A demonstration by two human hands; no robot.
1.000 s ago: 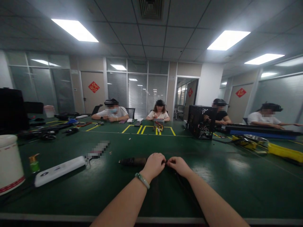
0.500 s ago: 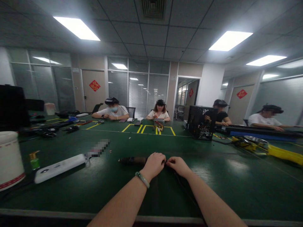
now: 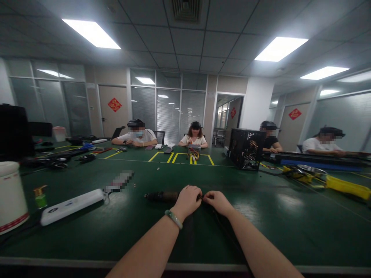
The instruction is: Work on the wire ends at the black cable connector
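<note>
A long, dark, cylindrical tool (image 3: 164, 196) lies across the green table, its narrow metal tip pointing left. My left hand (image 3: 188, 200), with a pale green bangle at the wrist, is closed over the tool's right end. Just beside it, my right hand (image 3: 217, 201) is pinched, thumb and finger together at the end of the tool. A black cord (image 3: 224, 223) runs from under my right hand toward the table's front edge, along my forearm. Between the fingertips of both hands a small dark piece shows; its details are too small to tell.
On the left stand a white power strip (image 3: 72, 206), a small green bottle (image 3: 40, 197) and a white canister (image 3: 11, 200). A black computer case (image 3: 246, 150) and a yellow object (image 3: 348, 186) are to the right. Several people sit across the table (image 3: 116, 239).
Both hands stay nearly in place, with only slight finger movement at the tool's end. The whole view has shifted slightly. At far right, a person's arms have drawn in.
</note>
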